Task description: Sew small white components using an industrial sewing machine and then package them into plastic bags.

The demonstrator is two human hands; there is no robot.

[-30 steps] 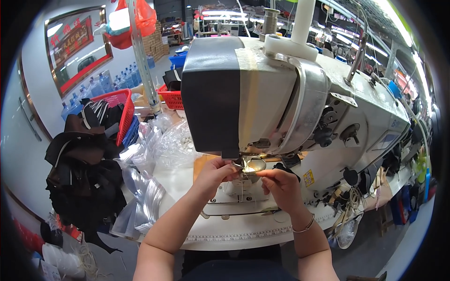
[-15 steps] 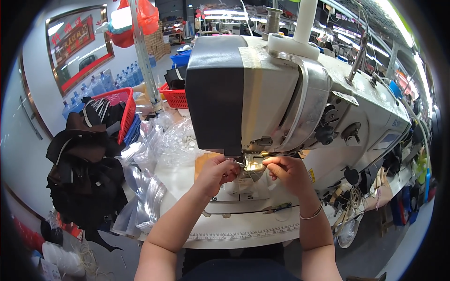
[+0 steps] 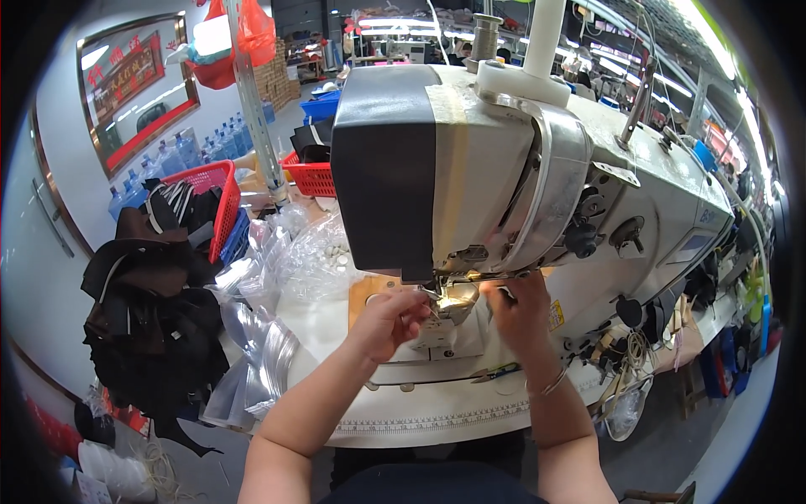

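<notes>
A large sewing machine [image 3: 483,168] with a dark end cover stands in front of me, its lamp lighting the needle area [image 3: 457,296]. My left hand [image 3: 390,321] is beside the needle on its left, thumb and forefinger pinched together. A thin pale thread [image 3: 433,311] shows at those fingertips. On the other side, my right hand [image 3: 520,315] reaches up under the machine's arm, touching or close to its underside. Its fingers are bent and partly hidden, so I cannot make out whether they hold anything.
Thread snips [image 3: 497,372] lie near the table's ruler edge [image 3: 437,427]. Clear plastic bags [image 3: 315,260] and dark cut pieces [image 3: 155,328] are at left, with a red basket [image 3: 225,197] behind. Cord coils [image 3: 638,357] hang at right.
My right hand has left the needle's right side and moved up and right, under the machine's arm. My left hand stays almost in place by the needle.
</notes>
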